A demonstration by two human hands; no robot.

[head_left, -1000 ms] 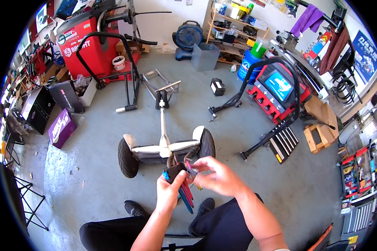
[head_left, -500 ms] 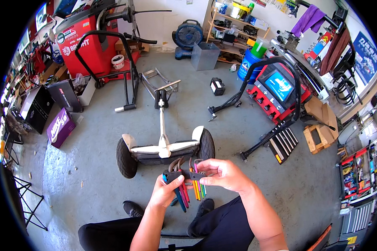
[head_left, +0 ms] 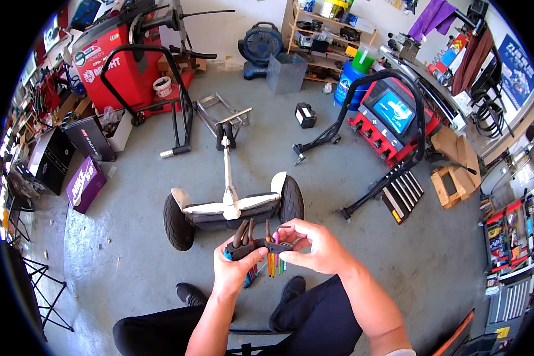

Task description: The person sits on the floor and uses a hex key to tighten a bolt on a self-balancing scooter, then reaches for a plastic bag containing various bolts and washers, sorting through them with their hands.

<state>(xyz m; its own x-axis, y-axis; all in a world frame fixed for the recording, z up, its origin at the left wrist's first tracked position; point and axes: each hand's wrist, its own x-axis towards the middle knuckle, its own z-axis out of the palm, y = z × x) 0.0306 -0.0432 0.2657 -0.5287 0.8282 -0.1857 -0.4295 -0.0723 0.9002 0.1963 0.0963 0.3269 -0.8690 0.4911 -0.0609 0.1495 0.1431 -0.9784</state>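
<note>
A workshop with a worn grey floor (head_left: 368, 255) surrounds us, curved by the wide lens. In front of the seated person, at the lower centre, we see a hex key set (head_left: 247, 251) held above the floor, between both hands. Its dark holder runs left to right; the coloured keys stand roughly upright across it, short bent ends up, long shafts pointing down toward the shoes (head_left: 291, 296).

The left hand (head_left: 231, 273) presses its thumb against the holder's front; its other fingers are mostly hidden. The right hand (head_left: 317, 249) pinches the holder's right end between thumb and curled fingers; we cannot tell whether it also grips a key.

Just beyond lies a white self-balancing scooter (head_left: 231, 204) with black tyres. Farther back stand a red workshop machine (head_left: 115, 47), a blue fan (head_left: 262, 44) and a red wheeled console (head_left: 377, 136) with a lit screen. Bold pale lettering marks the red machine and a purple shoebox (head_left: 88, 185); a blue poster (head_left: 516, 74) carries white characters.
</note>
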